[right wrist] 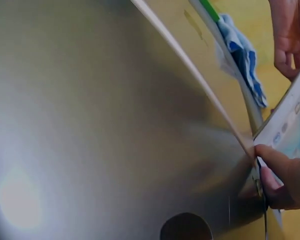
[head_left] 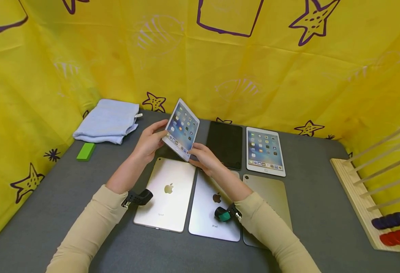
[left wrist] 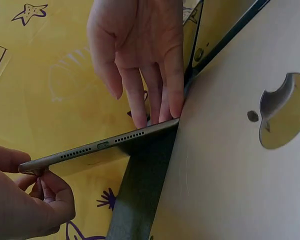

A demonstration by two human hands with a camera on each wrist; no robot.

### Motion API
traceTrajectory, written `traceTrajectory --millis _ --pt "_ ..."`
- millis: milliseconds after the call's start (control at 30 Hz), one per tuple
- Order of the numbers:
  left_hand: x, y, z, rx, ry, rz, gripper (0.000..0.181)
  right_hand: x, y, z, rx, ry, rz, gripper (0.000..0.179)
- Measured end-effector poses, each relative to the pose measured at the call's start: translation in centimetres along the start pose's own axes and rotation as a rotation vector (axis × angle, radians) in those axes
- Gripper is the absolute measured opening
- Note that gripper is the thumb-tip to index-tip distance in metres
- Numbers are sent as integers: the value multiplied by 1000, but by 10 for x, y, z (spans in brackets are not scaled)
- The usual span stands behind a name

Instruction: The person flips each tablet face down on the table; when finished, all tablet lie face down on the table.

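Note:
A white-framed tablet (head_left: 183, 127) is tilted up above the table, its lit screen showing rows of app icons. My left hand (head_left: 149, 140) grips its left edge, thumb on the front, other fingers behind. At the lower right corner, my right hand (head_left: 205, 157) pinches the tablet. The left wrist view shows the tablet's bottom edge (left wrist: 102, 145) with speaker holes and a port. Below the hands lie a pale gold tablet (head_left: 169, 197) and a silver one (head_left: 203, 216), both backs up. A dark surface partly shows beneath the raised tablet.
Behind are a black tablet (head_left: 224, 144) and a white one with its screen lit (head_left: 264, 151). A gold-grey tablet (head_left: 271, 193) lies partly under the right arm. A folded blue cloth (head_left: 108, 117) and green block (head_left: 85, 151) are left; a wooden abacus (head_left: 357, 201) stands right.

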State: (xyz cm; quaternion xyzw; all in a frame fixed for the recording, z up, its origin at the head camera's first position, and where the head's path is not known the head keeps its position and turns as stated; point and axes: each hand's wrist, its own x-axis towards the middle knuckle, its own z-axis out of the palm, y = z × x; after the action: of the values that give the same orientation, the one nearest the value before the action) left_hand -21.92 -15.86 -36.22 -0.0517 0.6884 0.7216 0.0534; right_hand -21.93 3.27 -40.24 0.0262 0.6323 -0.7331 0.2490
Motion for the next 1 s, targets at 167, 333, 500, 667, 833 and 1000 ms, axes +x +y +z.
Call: traceTrajectory --millis 167,333,500,667,833,1000 --pt "-3 3 16 -21 1 37 47 0 0 0 -2 9 4 57" --pt "-7 1 29 -62 -50 62 46 -2 -6 -4 -23 -20 -16 53" --pt "-8 -3 39 -108 -63 58 47 -2 -19 -9 -40 -18 -63 47" --pt "-8 -6 48 -127 -48 51 47 3 -36 -12 -53 19 -166 45" --pt "-9 -9 54 -151 -13 43 46 14 -47 -11 -56 80 -268 46" --pt "-9 -10 59 -131 6 41 46 19 -52 -9 -70 139 -347 49"
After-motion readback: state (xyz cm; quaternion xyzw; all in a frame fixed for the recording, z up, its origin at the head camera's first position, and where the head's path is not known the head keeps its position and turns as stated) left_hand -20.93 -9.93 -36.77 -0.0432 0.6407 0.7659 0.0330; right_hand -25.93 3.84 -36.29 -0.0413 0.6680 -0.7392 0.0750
